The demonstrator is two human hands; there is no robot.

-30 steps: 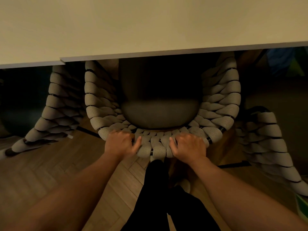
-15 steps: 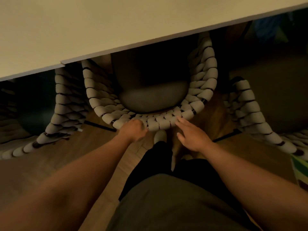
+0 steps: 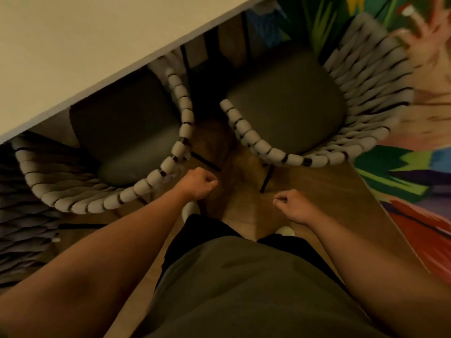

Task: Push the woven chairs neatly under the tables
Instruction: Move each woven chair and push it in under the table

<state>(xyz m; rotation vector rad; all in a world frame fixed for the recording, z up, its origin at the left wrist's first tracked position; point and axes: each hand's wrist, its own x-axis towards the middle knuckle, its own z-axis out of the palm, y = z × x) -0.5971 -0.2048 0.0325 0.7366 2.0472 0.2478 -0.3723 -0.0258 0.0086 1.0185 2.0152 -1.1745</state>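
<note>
Starting at the left edge, you have a dim stack of thick woven bands (image 3: pixel 22 215), likely a third chair, too dark to say for sure. Above it runs one smooth, cream tabletop (image 3: pixel 73 45); its edge cuts diagonally from near left to far right.

Left woven chair (image 3: pixel 80 204): chunky pale rope wound in fat loops round a dark frame that shows between the loops. The rim is a U shape. The curved back faces you and the open front points far-left toward the table. Its rounded dark seat cushion (image 3: pixel 127 128), matte and smooth, sits partly beneath the tabletop.

Your left hand (image 3: pixel 196 184) is balled, fingers curled in, gripping nothing. It is just beside that chair's right rim and not touching it. Warm brown wood floor (image 3: pixel 317 191) shows between the chairs.

Your right hand (image 3: pixel 296 208) is also curled with the thumb against the fingers, holding nothing, near the second chair but apart from it.

Right woven chair (image 3: pixel 275 152): same rope and the same U rim, with its back toward near right and its opening aimed far-left. Its cushion (image 3: pixel 285 108) lies almost wholly outside the table edge.

Far right there is a brightly patterned surface (image 3: pixel 402 181); you cannot tell whether it is rug or wall.

Count: two clear chairs, two cushions, one tabletop, two hands.
</note>
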